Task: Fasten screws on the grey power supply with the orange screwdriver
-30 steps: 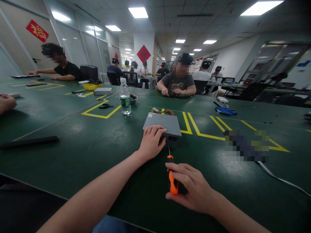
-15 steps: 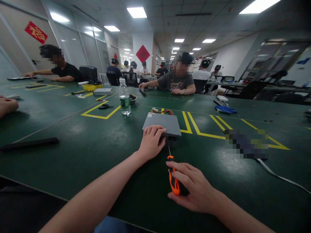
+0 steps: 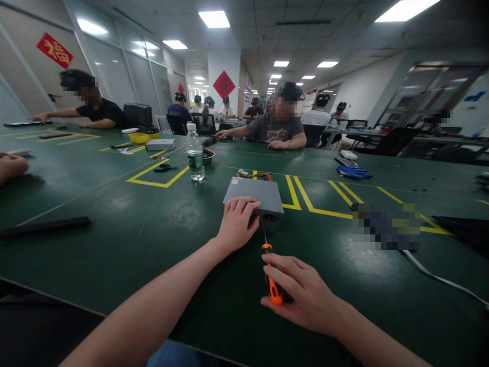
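Green worktable (image 3: 153,265), marked out with yellow tape (image 3: 332,214), in a large lit workroom; seated person (image 3: 277,127) across it.

Item: grey metal power supply unit (image 3: 254,189), flat on the worktable, ahead of the wearer and near mid-view. Top panel in place; coloured wire bundle (image 3: 262,176) at the far side. Power inlet (image 3: 270,216) in the near face, turned toward the wearer; near edge running left to right, slightly skewed.

Item: orange-and-black screwdriver (image 3: 274,291). Long axis fore-and-aft, nearly in line with the view; butt toward the wearer and a little right, shaft pointing away to the unit's near face. Tip small and shadowed, probably at a screw just left of the inlet.

Left hand (image 3: 240,219): closed over the unit's near left part, fingers on top, thumb by the near face. Right hand (image 3: 303,288): fingers and thumb lightly closed round the screwdriver handle, no wide opening.

Progress, by judgement: screwdriver brought to the unit, unit steadied, casing closed as far as visible. Work at the near face unfinished; count of screws turned or remaining not readable.

Also present: water bottle (image 3: 195,159), beyond the unit to the left; blue gloves (image 3: 354,172), farther right; black bar (image 3: 49,226), well apart at left.
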A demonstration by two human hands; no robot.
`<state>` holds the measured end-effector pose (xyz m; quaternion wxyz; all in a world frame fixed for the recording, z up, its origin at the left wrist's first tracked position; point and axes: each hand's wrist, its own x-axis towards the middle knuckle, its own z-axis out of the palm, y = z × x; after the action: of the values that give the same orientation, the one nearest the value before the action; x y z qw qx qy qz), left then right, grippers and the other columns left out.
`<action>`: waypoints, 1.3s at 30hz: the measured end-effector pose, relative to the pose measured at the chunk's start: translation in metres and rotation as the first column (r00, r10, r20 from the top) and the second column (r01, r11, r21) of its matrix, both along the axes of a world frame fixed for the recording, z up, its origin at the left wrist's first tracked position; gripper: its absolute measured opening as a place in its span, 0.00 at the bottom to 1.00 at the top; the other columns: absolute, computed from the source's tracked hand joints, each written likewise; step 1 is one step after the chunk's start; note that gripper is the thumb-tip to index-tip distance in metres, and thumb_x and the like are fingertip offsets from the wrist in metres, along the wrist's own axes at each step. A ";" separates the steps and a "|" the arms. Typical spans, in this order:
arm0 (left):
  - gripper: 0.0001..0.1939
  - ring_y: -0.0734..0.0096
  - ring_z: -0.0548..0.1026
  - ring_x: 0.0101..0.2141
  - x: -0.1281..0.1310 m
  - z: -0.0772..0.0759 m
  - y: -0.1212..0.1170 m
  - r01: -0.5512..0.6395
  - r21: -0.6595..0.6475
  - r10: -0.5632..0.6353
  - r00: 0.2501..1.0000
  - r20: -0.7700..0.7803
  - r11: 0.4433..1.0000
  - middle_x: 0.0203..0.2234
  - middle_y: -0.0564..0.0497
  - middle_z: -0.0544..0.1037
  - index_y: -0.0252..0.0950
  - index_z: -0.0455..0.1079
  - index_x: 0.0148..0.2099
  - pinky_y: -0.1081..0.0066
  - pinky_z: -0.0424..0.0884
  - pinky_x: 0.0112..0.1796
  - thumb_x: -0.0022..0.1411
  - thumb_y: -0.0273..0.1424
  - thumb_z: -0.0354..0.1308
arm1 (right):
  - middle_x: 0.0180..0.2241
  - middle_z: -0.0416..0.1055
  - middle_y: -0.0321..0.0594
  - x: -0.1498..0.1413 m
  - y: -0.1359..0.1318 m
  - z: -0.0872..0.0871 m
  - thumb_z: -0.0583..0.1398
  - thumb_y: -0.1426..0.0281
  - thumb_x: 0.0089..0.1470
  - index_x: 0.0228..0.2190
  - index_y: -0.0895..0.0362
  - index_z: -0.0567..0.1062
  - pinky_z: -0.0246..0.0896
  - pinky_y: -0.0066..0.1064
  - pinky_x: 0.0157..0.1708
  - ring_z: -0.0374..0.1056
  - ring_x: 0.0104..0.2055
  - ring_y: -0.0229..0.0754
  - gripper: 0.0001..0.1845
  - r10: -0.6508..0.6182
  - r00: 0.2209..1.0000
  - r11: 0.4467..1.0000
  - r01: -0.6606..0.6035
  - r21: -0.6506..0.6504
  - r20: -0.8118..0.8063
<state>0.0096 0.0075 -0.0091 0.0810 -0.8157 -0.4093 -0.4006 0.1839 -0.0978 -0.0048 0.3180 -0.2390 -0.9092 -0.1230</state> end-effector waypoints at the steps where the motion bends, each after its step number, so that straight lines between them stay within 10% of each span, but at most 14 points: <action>1: 0.14 0.63 0.63 0.47 0.000 0.000 0.000 0.000 0.000 0.000 1.000 0.000 1.000 0.46 0.49 0.69 0.38 0.64 0.48 0.63 0.57 0.48 0.59 0.30 0.53 | 0.43 0.70 0.53 0.000 0.000 0.001 0.57 0.66 0.55 0.45 0.59 0.65 0.68 0.35 0.38 0.69 0.42 0.44 0.16 -0.003 0.999 1.000 0.002 0.029 0.041; 14: 0.13 0.63 0.64 0.47 0.001 0.000 0.000 -0.016 -0.003 0.016 1.000 0.006 1.000 0.45 0.49 0.70 0.39 0.64 0.47 0.62 0.57 0.48 0.59 0.30 0.54 | 0.26 0.70 0.44 -0.003 0.003 0.006 0.61 0.64 0.51 0.26 0.58 0.66 0.67 0.31 0.26 0.67 0.27 0.39 0.11 -0.073 0.994 0.959 0.093 0.268 -0.084; 27: 0.12 0.62 0.63 0.47 0.002 0.000 0.000 -0.024 -0.004 0.024 1.000 0.003 1.000 0.45 0.49 0.69 0.38 0.64 0.47 0.61 0.58 0.48 0.59 0.30 0.53 | 0.42 0.71 0.53 -0.002 0.004 0.000 0.47 0.79 0.59 0.41 0.63 0.70 0.68 0.33 0.37 0.69 0.41 0.42 0.15 -0.069 0.989 0.989 0.051 0.138 0.130; 39: 0.12 0.62 0.64 0.47 0.002 0.000 -0.001 -0.024 0.001 0.024 1.000 0.019 1.000 0.44 0.49 0.70 0.39 0.64 0.46 0.62 0.58 0.48 0.59 0.30 0.54 | 0.29 0.71 0.43 0.011 0.021 0.003 0.61 0.72 0.51 0.30 0.60 0.69 0.67 0.29 0.29 0.68 0.29 0.37 0.05 -0.072 0.997 0.949 0.082 0.304 -0.042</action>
<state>0.0120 0.0067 -0.0088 0.0827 -0.8068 -0.4196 -0.4076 0.1951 -0.0764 -0.0018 0.3600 -0.2240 -0.8642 -0.2707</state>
